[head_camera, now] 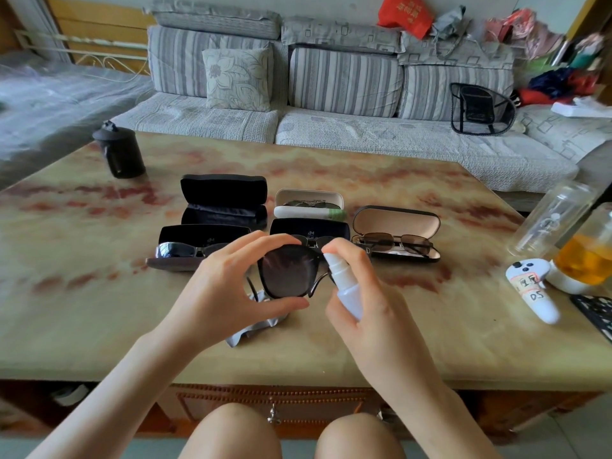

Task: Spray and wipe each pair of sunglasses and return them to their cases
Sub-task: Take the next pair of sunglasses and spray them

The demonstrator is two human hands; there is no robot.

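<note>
1. While the left grip (225,286) grasped the dark sunglasses (287,270) by one lens, thumb under the rim and fingers over it, the pair was held just above the bench (331,352), in front of the cases.
2. The right grip (361,293) was clenched around the white spray bottle (344,281), index finger on its top; the bottle's head lay just beside the held lens.
3. A grey cloth (255,326) lay crumpled on the bench beneath the left grip.
4. Five cases stood behind the grips with lids raised:
   - The front-left case (198,233) carried a dark wraparound pair (178,251).
   - The front-middle case (309,228) was partly hidden by the fingers.
   - The right case (395,223) carried a brown metal-framed pair (394,243).
   - The rear white case (308,195) carried a pair.
   - The rear-left black case (223,200) showed its dark lining.
</note>
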